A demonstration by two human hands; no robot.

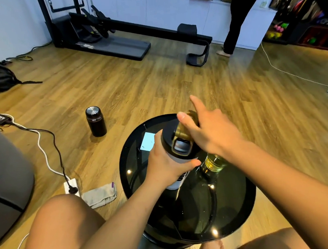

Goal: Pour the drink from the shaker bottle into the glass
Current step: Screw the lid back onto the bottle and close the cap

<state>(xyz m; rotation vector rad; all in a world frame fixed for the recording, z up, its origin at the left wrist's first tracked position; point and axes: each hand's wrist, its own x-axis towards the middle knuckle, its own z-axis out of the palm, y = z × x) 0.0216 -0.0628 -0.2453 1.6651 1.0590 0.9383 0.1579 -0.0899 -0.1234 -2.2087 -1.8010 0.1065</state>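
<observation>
Shaker bottle (178,156) at frame centre, left hand (164,163) wrapped round its body; right hand (212,132) pinches gold cap (181,133), forefinger straight; glass (214,162) just beside, lower right.

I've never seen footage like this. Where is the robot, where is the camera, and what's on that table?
There is no robot here: a person wears one camera on the head, looking down at their hands. The left hand grips a shaker bottle at a round black table. The right hand is at the bottle's gold cap, index finger stretched out; its grip is hidden. A glass, yellowish near the top, stands on the table, partly behind the right forearm. Nothing pours yet.
</observation>
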